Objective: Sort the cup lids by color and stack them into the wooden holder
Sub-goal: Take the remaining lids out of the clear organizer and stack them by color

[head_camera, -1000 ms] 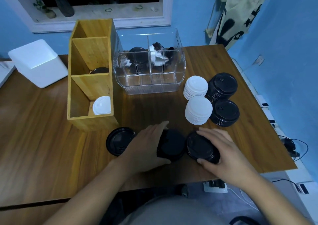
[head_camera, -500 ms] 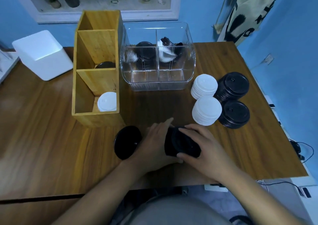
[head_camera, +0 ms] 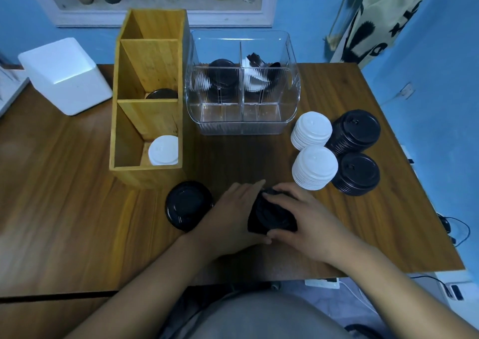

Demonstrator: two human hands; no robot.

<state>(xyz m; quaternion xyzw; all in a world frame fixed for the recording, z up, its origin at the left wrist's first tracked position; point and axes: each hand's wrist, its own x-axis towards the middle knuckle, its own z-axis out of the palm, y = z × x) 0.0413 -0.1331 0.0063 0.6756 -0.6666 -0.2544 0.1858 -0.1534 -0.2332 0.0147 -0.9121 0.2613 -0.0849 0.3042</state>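
Both hands hold a small stack of black lids (head_camera: 269, 215) near the table's front edge. My left hand (head_camera: 233, 216) grips its left side and my right hand (head_camera: 308, 222) curls over its top and right side. Another black lid (head_camera: 188, 203) lies just left of my left hand. The wooden holder (head_camera: 124, 131) stands at the back left, with white lids (head_camera: 163, 150) in its nearest compartment and a black lid (head_camera: 162, 94) in the middle one. On the right stand two white stacks (head_camera: 315, 167) (head_camera: 312, 130) and two black stacks (head_camera: 356, 174) (head_camera: 355, 130).
A clear plastic bin (head_camera: 242, 124) with black and white lids inside stands behind the hands. A white box (head_camera: 64, 76) sits at the far left. The table's front edge (head_camera: 77, 290) runs close below my forearms, and its right edge lies beyond the black stacks.
My right hand has carried its black lid leftward onto the lid under my left hand. Both hands now meet on the combined stack. The view has shifted slightly.
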